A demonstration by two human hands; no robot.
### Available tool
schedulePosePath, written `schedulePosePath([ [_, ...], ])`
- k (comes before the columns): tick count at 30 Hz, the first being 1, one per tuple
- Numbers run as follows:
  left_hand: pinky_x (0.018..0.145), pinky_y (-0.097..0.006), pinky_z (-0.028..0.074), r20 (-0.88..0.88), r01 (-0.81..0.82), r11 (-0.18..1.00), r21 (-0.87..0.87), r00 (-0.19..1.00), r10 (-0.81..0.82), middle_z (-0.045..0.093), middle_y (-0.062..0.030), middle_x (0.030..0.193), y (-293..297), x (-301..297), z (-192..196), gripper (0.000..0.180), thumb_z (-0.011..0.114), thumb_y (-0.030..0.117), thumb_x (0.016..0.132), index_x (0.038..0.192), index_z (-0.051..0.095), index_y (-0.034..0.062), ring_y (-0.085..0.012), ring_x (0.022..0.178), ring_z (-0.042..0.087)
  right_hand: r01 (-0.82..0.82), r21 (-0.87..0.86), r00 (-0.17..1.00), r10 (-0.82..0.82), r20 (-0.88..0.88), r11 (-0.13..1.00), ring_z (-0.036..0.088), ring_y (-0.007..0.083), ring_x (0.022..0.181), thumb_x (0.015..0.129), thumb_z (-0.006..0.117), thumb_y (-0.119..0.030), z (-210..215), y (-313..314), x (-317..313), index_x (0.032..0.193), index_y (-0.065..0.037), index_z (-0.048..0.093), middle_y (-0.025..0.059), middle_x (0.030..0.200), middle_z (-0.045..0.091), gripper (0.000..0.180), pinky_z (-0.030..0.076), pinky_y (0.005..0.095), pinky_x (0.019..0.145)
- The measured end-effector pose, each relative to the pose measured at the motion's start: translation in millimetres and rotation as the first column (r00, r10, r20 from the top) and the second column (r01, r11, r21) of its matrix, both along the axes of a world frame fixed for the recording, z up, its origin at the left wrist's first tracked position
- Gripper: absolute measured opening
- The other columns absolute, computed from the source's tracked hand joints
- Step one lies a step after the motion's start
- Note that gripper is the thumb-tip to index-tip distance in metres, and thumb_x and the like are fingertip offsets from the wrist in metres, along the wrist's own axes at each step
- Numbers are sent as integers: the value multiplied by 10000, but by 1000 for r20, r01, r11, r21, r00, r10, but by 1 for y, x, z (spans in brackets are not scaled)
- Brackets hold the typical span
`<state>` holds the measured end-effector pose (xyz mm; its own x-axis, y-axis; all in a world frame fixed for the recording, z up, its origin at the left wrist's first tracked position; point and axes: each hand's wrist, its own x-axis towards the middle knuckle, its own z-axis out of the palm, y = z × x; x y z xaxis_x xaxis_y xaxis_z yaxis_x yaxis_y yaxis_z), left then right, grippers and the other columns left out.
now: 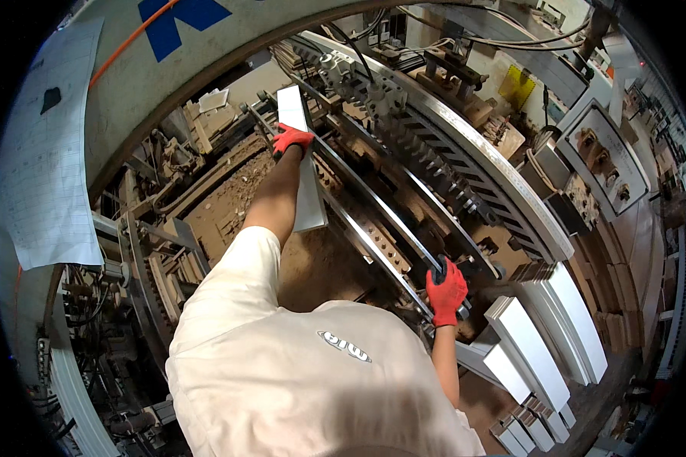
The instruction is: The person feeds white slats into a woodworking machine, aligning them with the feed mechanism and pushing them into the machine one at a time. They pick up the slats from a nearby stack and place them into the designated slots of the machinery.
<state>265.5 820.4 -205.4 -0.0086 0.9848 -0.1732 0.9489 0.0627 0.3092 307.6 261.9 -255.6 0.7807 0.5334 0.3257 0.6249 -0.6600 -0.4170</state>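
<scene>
My left hand (292, 141), in a red glove, is stretched forward and closed on a long white board (309, 199). The board lies lengthwise ahead of me, at the left end of the machine's metal rails. Its far end shows beyond the glove, and its nearer part runs down beside my forearm. Off to the right, my right hand (447, 293), also red-gloved, is at the near end of a bright metal rail (389, 211). Its fingers curl round a dark fitting there, partly hidden by the glove.
A row of drill spindles (434, 171) stands beyond the rails. White boards (537, 350) are stacked at my right. A control box (604, 156) sits at the far right. A paper sheet (49, 152) hangs at left on the machine's frame. Sawdust and scraps lie under the rails.
</scene>
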Motion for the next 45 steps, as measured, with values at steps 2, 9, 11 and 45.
schedulePosePath([
  [2,1014,-707,285,-127,143,941,308,986,-108,255,-308,1513,-21,-5,-7,1328,797,651,574,1550,78,108,-451,1376,327,-40,13,999,41,-7,999,624,317,1004,789,701,-340,6,4,-4,1208,-87,603,118,1102,658,499,501,425,848],
  [9,749,-457,534,14,946,278,166,279,-960,704,-167,993,-256,47,10,582,587,595,817,935,702,36,-373,950,663,-26,108,997,34,-73,994,638,335,993,815,715,-312,-9,-7,3,1126,-103,645,126,1092,669,382,509,426,833],
  [11,747,-463,531,-4,980,196,18,196,-981,711,-148,986,-290,54,-7,583,553,598,838,926,716,45,-357,959,667,-50,243,978,97,-185,969,649,320,976,840,712,-221,-9,-6,4,1094,-57,646,133,1065,679,310,505,389,841],
  [45,902,-459,483,-21,976,88,-197,86,-996,685,-147,1140,-302,70,-51,669,445,652,876,1114,704,83,-355,1091,625,-817,550,161,984,-70,173,549,312,1047,784,622,-26,259,134,-138,986,-10,615,121,1111,616,203,442,379,935],
])
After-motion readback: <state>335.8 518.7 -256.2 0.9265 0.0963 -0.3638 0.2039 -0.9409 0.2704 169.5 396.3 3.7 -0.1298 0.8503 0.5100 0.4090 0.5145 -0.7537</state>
